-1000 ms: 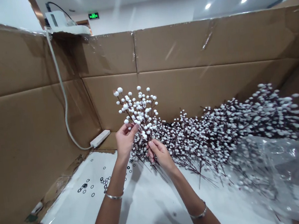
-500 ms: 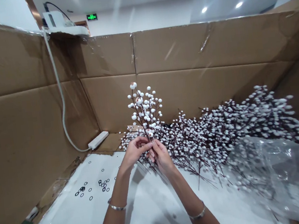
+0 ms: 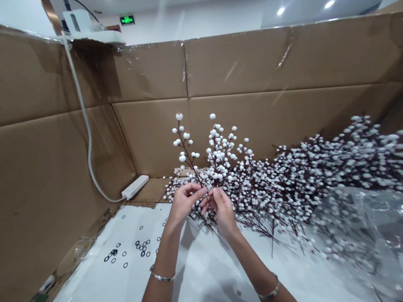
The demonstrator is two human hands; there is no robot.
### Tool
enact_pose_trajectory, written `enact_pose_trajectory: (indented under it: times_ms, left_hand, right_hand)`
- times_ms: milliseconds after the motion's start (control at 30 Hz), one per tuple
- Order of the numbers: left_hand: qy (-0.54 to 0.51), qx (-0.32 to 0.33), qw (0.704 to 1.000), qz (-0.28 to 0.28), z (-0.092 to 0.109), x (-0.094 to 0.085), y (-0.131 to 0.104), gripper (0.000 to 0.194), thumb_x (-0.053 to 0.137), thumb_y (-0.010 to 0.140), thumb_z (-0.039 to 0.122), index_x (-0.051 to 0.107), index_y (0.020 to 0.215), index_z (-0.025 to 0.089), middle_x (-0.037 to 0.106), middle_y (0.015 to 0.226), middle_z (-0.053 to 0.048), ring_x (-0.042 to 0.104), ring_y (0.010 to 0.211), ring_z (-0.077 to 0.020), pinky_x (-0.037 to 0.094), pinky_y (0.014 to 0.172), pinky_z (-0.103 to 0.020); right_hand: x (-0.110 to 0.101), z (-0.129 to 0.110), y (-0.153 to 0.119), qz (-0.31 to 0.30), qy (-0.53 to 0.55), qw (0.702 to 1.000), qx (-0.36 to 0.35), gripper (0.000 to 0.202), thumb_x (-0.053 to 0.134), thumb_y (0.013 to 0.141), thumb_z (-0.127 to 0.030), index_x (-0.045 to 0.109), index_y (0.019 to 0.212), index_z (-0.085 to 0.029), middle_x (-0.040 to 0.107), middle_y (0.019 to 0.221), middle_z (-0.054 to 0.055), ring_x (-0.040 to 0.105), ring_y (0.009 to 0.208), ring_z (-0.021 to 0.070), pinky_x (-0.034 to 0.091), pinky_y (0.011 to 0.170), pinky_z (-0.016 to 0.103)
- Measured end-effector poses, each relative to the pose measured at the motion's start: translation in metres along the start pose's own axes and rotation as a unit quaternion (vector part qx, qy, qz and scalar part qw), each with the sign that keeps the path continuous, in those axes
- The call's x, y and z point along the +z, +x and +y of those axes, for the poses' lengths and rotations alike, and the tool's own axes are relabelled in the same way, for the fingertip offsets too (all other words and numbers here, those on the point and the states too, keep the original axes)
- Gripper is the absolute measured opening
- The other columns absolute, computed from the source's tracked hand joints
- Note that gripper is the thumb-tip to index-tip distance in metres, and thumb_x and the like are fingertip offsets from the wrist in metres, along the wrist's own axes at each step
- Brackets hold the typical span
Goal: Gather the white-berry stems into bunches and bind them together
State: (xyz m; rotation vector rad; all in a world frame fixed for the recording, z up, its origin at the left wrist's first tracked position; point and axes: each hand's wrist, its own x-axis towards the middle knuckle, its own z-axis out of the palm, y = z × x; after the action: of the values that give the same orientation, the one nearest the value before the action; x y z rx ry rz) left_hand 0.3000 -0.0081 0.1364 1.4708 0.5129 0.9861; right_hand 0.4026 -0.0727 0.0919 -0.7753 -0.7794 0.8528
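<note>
My left hand [image 3: 184, 205] pinches the dark stem of a white berry branch [image 3: 185, 148], which stands upright above the fingers. Close beside it on the right, my right hand [image 3: 223, 212] has its fingers closed on more berry stems [image 3: 219, 151], whose tops spread up and to the right. The fingertips of both hands nearly meet, and the lower stem ends are partly hidden by the fingers. Behind and right of my hands lies a large heap of white berry branches [image 3: 300, 173].
Several small black rings [image 3: 142, 246] lie on the white table surface [image 3: 94, 296] at the left. A white power strip [image 3: 135, 187] sits near the back left corner. Clear plastic bag [image 3: 390, 225] covers branches at the right. Cardboard walls [image 3: 154, 127] stand around.
The berry branches between my hands have come apart: one stem stays at my left hand, while the others have shifted right with my right hand. The view has moved slightly.
</note>
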Motion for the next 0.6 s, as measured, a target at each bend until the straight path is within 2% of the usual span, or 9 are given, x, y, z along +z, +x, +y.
enact_pose_trajectory:
  times_ms: [167, 367, 600]
  left_hand:
    - [-0.001, -0.012, 1.0, 0.014, -0.0008, -0.0002, 0.0014, 0.026, 0.079, 0.066, 0.035, 0.066, 0.073, 0.013, 0.066, 0.082, -0.005, 0.058, 0.075, -0.0134, 0.044, 0.071, -0.025]
    - [-0.016, -0.017, 1.0, -0.002, 0.0019, 0.0015, 0.001, 0.029, 0.079, 0.065, 0.038, 0.065, 0.072, 0.013, 0.061, 0.068, -0.001, 0.052, 0.059, -0.0096, 0.041, 0.06, -0.023]
    - [-0.013, -0.012, 1.0, 0.016, 0.0004, 0.0016, 0.0017, 0.029, 0.08, 0.064, 0.037, 0.064, 0.071, 0.013, 0.062, 0.069, -0.001, 0.054, 0.064, -0.0108, 0.042, 0.064, -0.023]
  right_hand:
    - [-0.001, -0.0023, 0.0012, -0.013, -0.026, 1.0, -0.001, 0.034, 0.05, 0.088, -0.052, 0.047, 0.083, -0.018, 0.061, 0.065, 0.0, 0.053, 0.049, 0.0082, 0.045, 0.047, 0.02]
    - [0.0004, -0.0029, 0.0004, -0.033, -0.053, 0.998, 0.001, 0.035, 0.051, 0.087, -0.052, 0.049, 0.084, -0.018, 0.06, 0.064, 0.0, 0.052, 0.048, 0.0074, 0.043, 0.046, 0.019]
    - [0.0021, -0.0067, -0.0014, -0.065, -0.061, 0.996, 0.014, 0.034, 0.052, 0.088, -0.05, 0.045, 0.081, -0.018, 0.058, 0.057, -0.003, 0.049, 0.043, 0.0067, 0.041, 0.044, 0.019]
